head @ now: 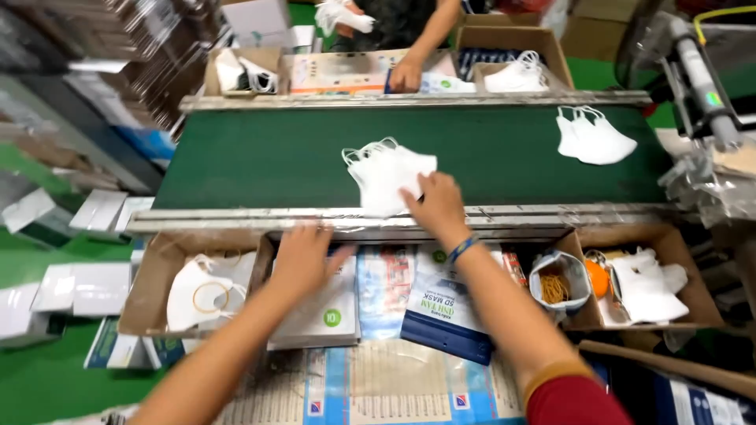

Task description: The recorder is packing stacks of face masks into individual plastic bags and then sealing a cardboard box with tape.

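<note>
your right hand point(435, 206) lies flat, fingers together, on the near corner of the white mask stack point(386, 175); the stack extends away and to the left of it on the green belt point(260, 157). your left hand point(303, 258) is spread, probably resting on the flat pouch pile point(331, 315), farther from the masks.
</note>
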